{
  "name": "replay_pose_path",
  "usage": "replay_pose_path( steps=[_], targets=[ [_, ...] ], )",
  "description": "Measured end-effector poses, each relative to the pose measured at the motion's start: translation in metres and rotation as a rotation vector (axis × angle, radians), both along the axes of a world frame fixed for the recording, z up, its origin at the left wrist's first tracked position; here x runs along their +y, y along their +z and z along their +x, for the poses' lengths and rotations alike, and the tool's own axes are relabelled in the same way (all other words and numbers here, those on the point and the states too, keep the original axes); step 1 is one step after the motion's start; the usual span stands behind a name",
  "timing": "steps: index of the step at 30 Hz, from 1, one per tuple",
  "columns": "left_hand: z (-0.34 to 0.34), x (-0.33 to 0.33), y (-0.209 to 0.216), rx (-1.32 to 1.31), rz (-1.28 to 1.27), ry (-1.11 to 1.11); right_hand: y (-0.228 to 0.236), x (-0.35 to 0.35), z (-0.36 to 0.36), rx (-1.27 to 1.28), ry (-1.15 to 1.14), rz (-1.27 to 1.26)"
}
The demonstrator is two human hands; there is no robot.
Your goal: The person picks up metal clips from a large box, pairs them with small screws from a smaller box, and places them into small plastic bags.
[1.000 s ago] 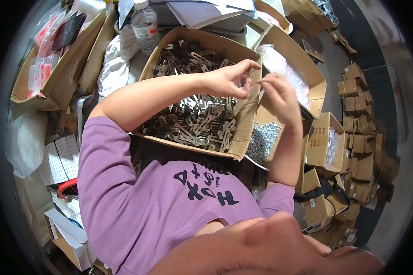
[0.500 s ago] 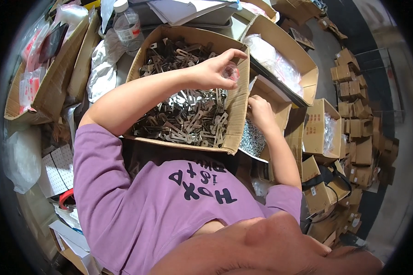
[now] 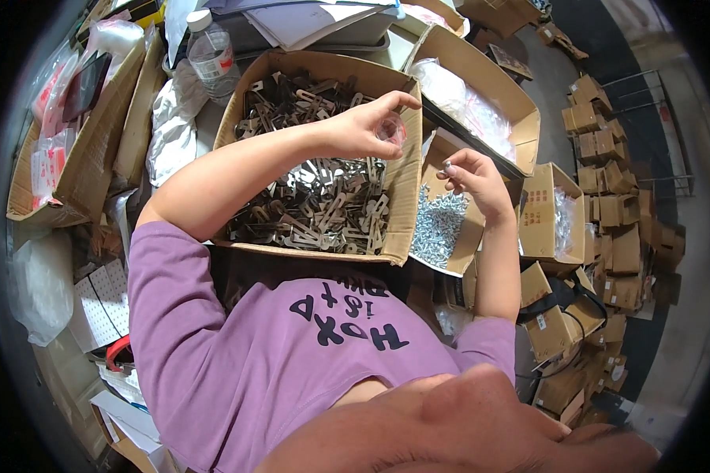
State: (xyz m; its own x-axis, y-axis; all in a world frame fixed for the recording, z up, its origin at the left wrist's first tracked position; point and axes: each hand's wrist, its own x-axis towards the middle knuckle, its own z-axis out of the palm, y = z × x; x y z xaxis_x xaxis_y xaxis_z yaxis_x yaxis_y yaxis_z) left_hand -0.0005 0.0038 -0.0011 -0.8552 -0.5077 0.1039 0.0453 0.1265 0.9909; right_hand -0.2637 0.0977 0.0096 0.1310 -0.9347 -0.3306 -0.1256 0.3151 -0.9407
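Note:
My left hand (image 3: 355,130) is curled round a small clear plastic bag (image 3: 390,130) with red print, above the right side of a carton. That carton (image 3: 402,213) is filled with flat, slotted metal pieces (image 3: 323,213). To its right stands a smaller box (image 3: 473,225) with many small silvery screws (image 3: 440,229). Over this box my right hand (image 3: 481,185) pinches a small shiny screw (image 3: 447,167) between thumb and fingertips. Whether the bag has anything in it cannot be made out.
A carton of clear bags (image 3: 469,110) lies beyond the screw box. Behind the metal pieces stand a plastic bottle (image 3: 213,59) and a tray with papers (image 3: 308,24). Another carton (image 3: 95,142) with red-printed bags is at the left. Stacked cartons (image 3: 607,158) line the right side.
My right hand has come up out of the screw box and turned, with a small screw now showing at its fingertips. My left hand with the bag has barely shifted.

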Motion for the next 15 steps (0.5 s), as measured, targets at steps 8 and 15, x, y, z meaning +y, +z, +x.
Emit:
replay_pose_path(
  steps=[8,15],
  targets=[
    [-0.002,0.004,0.002,0.007,-0.032,-0.021,0.037,-0.007,0.044,0.29,0.094,-0.441],
    [0.001,0.003,0.004,0.065,0.114,-0.019,0.049,-0.057,0.073,0.393,0.061,-0.62]
  ],
)
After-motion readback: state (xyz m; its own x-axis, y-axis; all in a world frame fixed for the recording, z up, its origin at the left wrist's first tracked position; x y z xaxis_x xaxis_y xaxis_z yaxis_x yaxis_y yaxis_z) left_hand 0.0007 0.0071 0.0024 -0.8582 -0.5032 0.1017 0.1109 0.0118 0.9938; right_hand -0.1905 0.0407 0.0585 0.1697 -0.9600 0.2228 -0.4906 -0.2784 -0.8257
